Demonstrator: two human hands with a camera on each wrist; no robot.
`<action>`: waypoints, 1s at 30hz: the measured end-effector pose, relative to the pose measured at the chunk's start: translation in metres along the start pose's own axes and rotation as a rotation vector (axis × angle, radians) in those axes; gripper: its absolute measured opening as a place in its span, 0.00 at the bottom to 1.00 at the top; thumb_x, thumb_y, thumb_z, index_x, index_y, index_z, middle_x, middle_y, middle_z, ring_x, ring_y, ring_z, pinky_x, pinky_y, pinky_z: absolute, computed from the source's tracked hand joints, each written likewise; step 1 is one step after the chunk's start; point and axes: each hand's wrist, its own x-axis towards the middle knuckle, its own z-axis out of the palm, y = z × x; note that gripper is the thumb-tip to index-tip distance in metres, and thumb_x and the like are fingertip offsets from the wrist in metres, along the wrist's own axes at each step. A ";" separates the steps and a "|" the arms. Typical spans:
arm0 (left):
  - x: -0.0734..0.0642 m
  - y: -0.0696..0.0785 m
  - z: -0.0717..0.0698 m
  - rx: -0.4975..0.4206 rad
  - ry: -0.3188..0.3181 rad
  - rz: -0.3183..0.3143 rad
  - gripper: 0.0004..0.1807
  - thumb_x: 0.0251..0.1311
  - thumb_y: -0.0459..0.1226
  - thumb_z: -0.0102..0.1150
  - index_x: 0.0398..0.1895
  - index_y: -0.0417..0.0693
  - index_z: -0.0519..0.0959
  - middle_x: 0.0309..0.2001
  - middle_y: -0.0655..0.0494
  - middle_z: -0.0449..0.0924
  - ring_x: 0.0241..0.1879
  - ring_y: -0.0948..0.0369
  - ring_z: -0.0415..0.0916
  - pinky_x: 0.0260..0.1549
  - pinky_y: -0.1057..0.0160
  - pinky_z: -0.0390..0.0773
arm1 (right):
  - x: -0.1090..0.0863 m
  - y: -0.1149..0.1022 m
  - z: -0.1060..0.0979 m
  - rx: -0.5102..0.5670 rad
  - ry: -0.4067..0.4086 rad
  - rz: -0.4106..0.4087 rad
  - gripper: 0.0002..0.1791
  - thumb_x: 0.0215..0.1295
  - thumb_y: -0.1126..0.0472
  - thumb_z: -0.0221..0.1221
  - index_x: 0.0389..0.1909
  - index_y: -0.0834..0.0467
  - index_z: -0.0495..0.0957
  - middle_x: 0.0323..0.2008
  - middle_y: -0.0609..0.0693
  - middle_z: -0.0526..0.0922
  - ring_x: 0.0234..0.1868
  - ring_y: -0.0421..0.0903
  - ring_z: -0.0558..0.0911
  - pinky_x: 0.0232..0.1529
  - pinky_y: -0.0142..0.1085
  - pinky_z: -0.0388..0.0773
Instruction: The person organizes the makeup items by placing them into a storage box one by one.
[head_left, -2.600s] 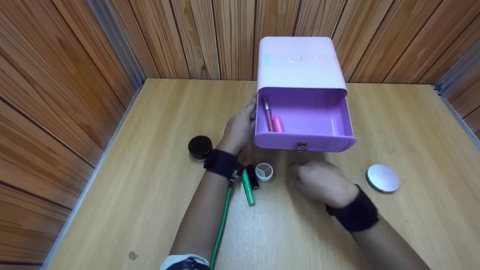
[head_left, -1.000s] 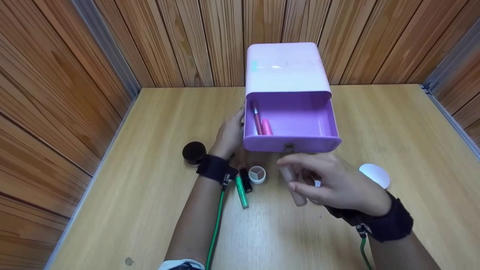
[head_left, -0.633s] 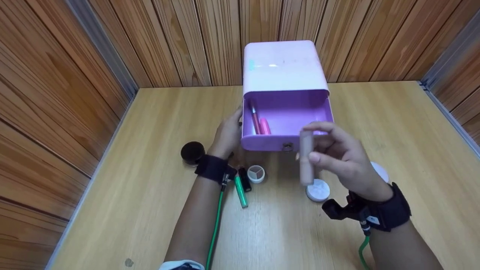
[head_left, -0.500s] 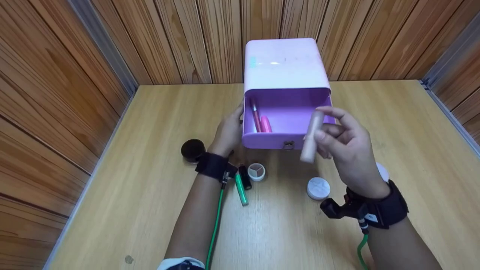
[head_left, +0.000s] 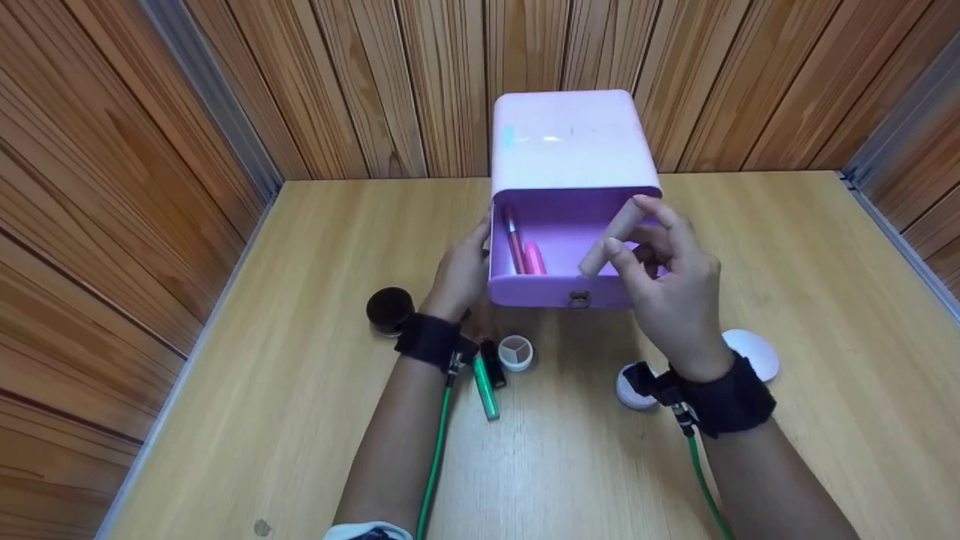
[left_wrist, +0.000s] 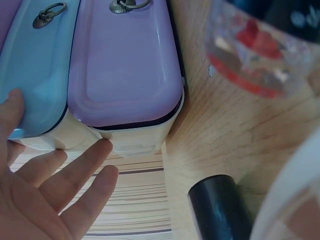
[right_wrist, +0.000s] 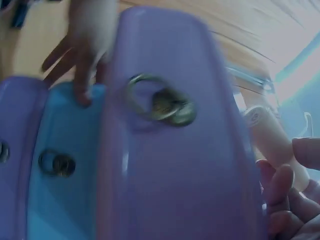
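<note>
My right hand [head_left: 675,300] pinches a pale beige lipstick-like tube [head_left: 611,238] between thumb and fingers, tilted over the pulled-out top drawer [head_left: 536,292]. In the right wrist view the tube [right_wrist: 272,135] appears beside the drawer's purple front. Inside the drawer, a slim red tube [head_left: 516,249] and a bright pink tube [head_left: 534,259] lie along the left side. My left hand [head_left: 459,274] rests at the left side of the pink cabinet [head_left: 574,142]. The left wrist view shows its thumb on the blue drawer front [left_wrist: 42,65], its fingers extended along the cabinet's side.
Left of the cabinet sits a round black-lidded jar [head_left: 390,310]. A green tube [head_left: 486,388], a black tube [head_left: 492,363] and a three-part pot [head_left: 515,352] lie in front. A white pot [head_left: 634,391] and a silvery round lid [head_left: 754,354] are at right.
My right hand has picked up the pale tube from the table, raised it and brought it over the open drawer, tilting it. My left hand has stayed at the cabinet's side.
</note>
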 end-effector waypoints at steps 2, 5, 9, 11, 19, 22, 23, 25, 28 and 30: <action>-0.001 0.000 0.003 -0.015 -0.009 -0.002 0.36 0.71 0.37 0.52 0.75 0.75 0.51 0.70 0.58 0.62 0.55 0.55 0.77 0.54 0.58 0.75 | 0.004 -0.001 0.001 -0.057 -0.020 -0.023 0.25 0.61 0.69 0.65 0.60 0.62 0.72 0.35 0.52 0.87 0.23 0.39 0.73 0.24 0.27 0.66; -0.003 0.002 0.006 -0.027 -0.029 -0.007 0.36 0.72 0.37 0.50 0.75 0.77 0.50 0.71 0.59 0.61 0.56 0.55 0.76 0.54 0.58 0.75 | 0.014 -0.006 0.003 -0.149 -0.135 0.013 0.23 0.62 0.66 0.65 0.58 0.62 0.73 0.33 0.51 0.86 0.24 0.40 0.76 0.24 0.28 0.69; -0.003 0.005 0.007 -0.018 -0.029 -0.037 0.36 0.72 0.38 0.50 0.74 0.79 0.49 0.71 0.60 0.62 0.56 0.56 0.75 0.55 0.58 0.74 | 0.033 -0.014 0.009 -0.289 -0.430 0.194 0.22 0.63 0.61 0.65 0.58 0.58 0.75 0.33 0.50 0.86 0.30 0.43 0.82 0.28 0.35 0.75; -0.002 0.005 0.007 -0.013 -0.026 -0.055 0.36 0.72 0.39 0.50 0.74 0.81 0.49 0.70 0.61 0.62 0.56 0.56 0.76 0.55 0.57 0.74 | 0.043 -0.016 0.013 -0.341 -0.557 0.297 0.21 0.64 0.58 0.64 0.57 0.56 0.75 0.33 0.50 0.85 0.30 0.45 0.82 0.28 0.39 0.74; 0.001 0.005 0.001 0.017 -0.010 -0.030 0.33 0.72 0.43 0.51 0.75 0.77 0.51 0.69 0.60 0.64 0.52 0.58 0.79 0.52 0.57 0.76 | 0.062 -0.010 0.026 -0.483 -0.826 0.357 0.22 0.64 0.56 0.61 0.57 0.60 0.75 0.30 0.52 0.81 0.29 0.48 0.78 0.29 0.41 0.73; 0.002 0.003 -0.001 0.017 -0.003 -0.002 0.32 0.72 0.46 0.50 0.75 0.76 0.52 0.69 0.60 0.65 0.51 0.58 0.79 0.52 0.56 0.76 | 0.067 -0.006 0.031 -0.515 -0.917 0.330 0.23 0.64 0.56 0.60 0.59 0.60 0.75 0.34 0.54 0.81 0.33 0.50 0.79 0.35 0.43 0.75; 0.002 0.002 -0.001 0.016 -0.001 0.001 0.32 0.72 0.47 0.50 0.75 0.76 0.51 0.69 0.61 0.64 0.50 0.59 0.79 0.52 0.56 0.76 | 0.068 -0.004 0.033 -0.518 -0.950 0.325 0.24 0.65 0.56 0.59 0.60 0.61 0.74 0.37 0.55 0.81 0.36 0.51 0.78 0.37 0.45 0.75; 0.002 0.001 -0.002 0.014 0.005 -0.001 0.33 0.72 0.46 0.50 0.74 0.78 0.51 0.69 0.62 0.64 0.50 0.59 0.80 0.51 0.56 0.76 | 0.070 -0.002 0.035 -0.513 -1.012 0.342 0.25 0.68 0.55 0.55 0.63 0.61 0.72 0.43 0.58 0.81 0.40 0.53 0.78 0.42 0.48 0.74; 0.002 -0.001 -0.001 0.014 0.002 -0.014 0.33 0.71 0.47 0.51 0.74 0.79 0.50 0.69 0.63 0.64 0.49 0.60 0.80 0.51 0.56 0.76 | 0.071 0.001 0.037 -0.504 -1.074 0.376 0.26 0.72 0.55 0.49 0.68 0.61 0.67 0.51 0.60 0.78 0.46 0.55 0.76 0.48 0.50 0.72; 0.002 -0.001 -0.001 0.011 0.001 -0.007 0.34 0.71 0.46 0.51 0.74 0.79 0.50 0.69 0.62 0.64 0.48 0.60 0.80 0.51 0.57 0.76 | 0.071 0.002 0.038 -0.507 -1.088 0.392 0.27 0.73 0.56 0.46 0.69 0.61 0.66 0.53 0.61 0.77 0.47 0.55 0.76 0.48 0.50 0.71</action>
